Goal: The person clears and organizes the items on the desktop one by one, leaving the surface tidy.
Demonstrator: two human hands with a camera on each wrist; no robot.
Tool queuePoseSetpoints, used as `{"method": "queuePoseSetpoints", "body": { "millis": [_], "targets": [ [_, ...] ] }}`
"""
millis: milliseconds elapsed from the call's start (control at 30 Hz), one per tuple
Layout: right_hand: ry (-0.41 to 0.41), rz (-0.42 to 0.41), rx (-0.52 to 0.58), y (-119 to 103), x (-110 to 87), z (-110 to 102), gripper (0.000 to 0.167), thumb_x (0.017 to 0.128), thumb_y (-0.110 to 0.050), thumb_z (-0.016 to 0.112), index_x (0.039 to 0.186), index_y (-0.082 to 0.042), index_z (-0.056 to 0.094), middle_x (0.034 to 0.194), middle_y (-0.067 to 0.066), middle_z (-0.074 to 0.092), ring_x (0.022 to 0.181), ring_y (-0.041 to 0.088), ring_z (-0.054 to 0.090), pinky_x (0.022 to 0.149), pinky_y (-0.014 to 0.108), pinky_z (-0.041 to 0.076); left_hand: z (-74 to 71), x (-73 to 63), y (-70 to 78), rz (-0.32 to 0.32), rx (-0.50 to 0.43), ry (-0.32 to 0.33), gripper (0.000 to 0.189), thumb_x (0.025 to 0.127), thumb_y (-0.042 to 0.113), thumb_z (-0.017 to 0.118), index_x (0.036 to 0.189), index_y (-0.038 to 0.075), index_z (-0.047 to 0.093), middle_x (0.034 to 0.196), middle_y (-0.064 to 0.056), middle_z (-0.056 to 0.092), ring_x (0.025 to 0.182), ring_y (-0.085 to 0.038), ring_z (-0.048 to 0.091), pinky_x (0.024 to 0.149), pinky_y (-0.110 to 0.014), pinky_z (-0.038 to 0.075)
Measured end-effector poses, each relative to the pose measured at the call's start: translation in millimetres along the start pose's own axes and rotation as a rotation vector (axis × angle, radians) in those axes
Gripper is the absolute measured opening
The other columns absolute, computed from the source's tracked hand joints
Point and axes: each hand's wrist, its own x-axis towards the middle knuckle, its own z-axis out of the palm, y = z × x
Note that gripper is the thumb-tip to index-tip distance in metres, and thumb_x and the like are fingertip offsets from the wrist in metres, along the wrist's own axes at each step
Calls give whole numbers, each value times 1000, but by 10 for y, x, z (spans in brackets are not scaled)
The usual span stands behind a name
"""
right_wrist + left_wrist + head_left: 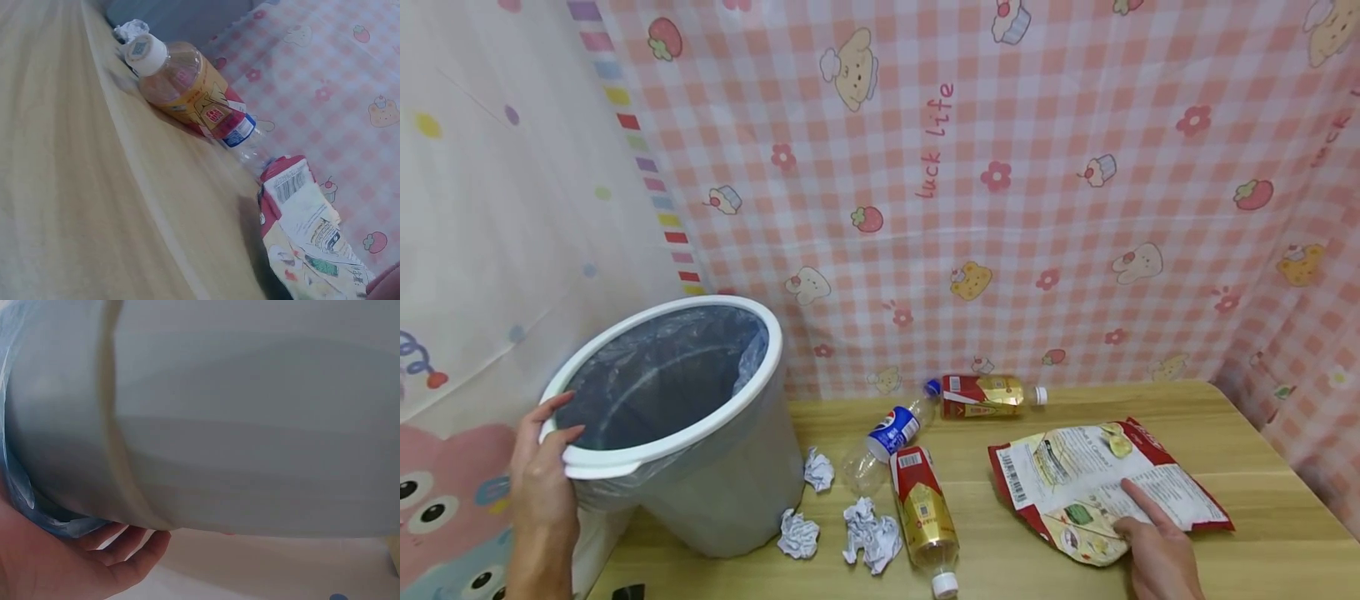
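My left hand [542,483] grips the white rim of a grey trash can [737,492], its fingertips over the edge. The can stands tilted, with a translucent bag [662,375] lining it. In the left wrist view, the can's grey wall fills most of the picture, with the fingers [147,553] at its lower edge. My right hand [1161,550] touches the near side of a red and white snack bag [1075,475], index finger stretched across its printed face. The remaining fingers are hidden. Only a sliver of that hand shows in the right wrist view.
Several drinks bottles lie mid-table: a red-gold bottle [925,508], another red-gold bottle [985,396] by the backdrop, and a Pepsi bottle [891,433]. Crumpled paper balls [872,533] lie beside the can. A checked cloth [1000,208] hangs behind the wooden table [985,533].
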Motion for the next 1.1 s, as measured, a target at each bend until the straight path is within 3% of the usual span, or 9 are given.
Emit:
{"method": "queuePoseSetpoints", "body": {
  "millis": [167, 267, 467, 633, 767, 867, 933, 1000, 1100],
  "targets": [
    [59, -43, -13, -57, -12, 14, 68, 91, 3, 47, 153, -22, 39, 162, 5, 16, 136, 9, 26, 90, 9, 33, -5, -2, -17, -4, -6, -3, 46, 97, 9, 42, 139, 19, 55, 152, -1, 36, 137, -12, 29, 103, -11, 22],
    [73, -85, 12, -103, -17, 14, 63, 92, 6, 44, 150, -20, 43, 155, 6, 28, 127, 10, 34, 83, 9, 37, -10, -5, -21, -5, -12, -5, 45, 97, 9, 41, 139, 19, 55, 152, -1, 35, 138, -12, 29, 104, -12, 22],
    [114, -138, 221, -219, 14, -23, 60, 93, 11, 36, 141, -21, 53, 114, -13, 51, 94, -2, 50, 69, 12, 46, -8, -8, -12, 0, -5, -3, 45, 97, 10, 41, 139, 20, 55, 151, -1, 36, 136, -12, 30, 103, -12, 23],
    [115, -159, 318, -327, 66, -46, 53, 98, 2, 32, 140, -20, 55, 113, -12, 51, 89, -5, 53, 69, 12, 49, -23, -3, 1, -6, -19, -6, 44, 97, 9, 42, 137, 20, 56, 151, -1, 36, 135, -12, 31, 98, -8, 25],
    [165, -173, 124, -414, 110, -27, 45, 100, -18, 52, 144, -22, 50, 131, 0, 41, 91, -1, 48, 68, 10, 44, -28, 0, 4, -10, -3, -7, 43, 97, 10, 41, 136, 21, 56, 152, -2, 36, 134, -13, 31, 97, -7, 25],
    [194, -180, -83, -469, 148, -17, 66, 91, -36, 71, 149, -24, 43, 151, 7, 31, 101, 8, 45, 73, 13, 42, -25, 2, 6, -13, -3, -10, 43, 98, 10, 41, 136, 21, 56, 152, -3, 35, 134, -13, 32, 96, -7, 26],
    [192, -194, -187, -501, 164, -18, 80, 87, -41, 75, 153, -23, 35, 160, 9, 22, 116, 17, 41, 90, 18, 39, -21, 2, 7, -13, -14, -13, 42, 98, 9, 41, 136, 20, 55, 152, -3, 35, 134, -14, 32, 95, -7, 26],
    [188, -215, -224, -528, 183, -23, 85, 84, -39, 78, 154, -21, 33, 158, 11, 26, 121, 20, 39, 94, 21, 37, -17, 3, 9, -10, -24, -17, 42, 98, 9, 40, 136, 19, 55, 153, -4, 34, 135, -14, 31, 98, -8, 26],
    [192, -244, -251, -569, 197, -31, 83, 84, -32, 80, 152, -17, 34, 144, 7, 39, 115, 16, 43, 91, 18, 39, -13, 5, 8, -8, -16, -21, 44, 98, 10, 40, 138, 18, 54, 154, -3, 33, 137, -13, 30, 104, -13, 23]
  ]
}}
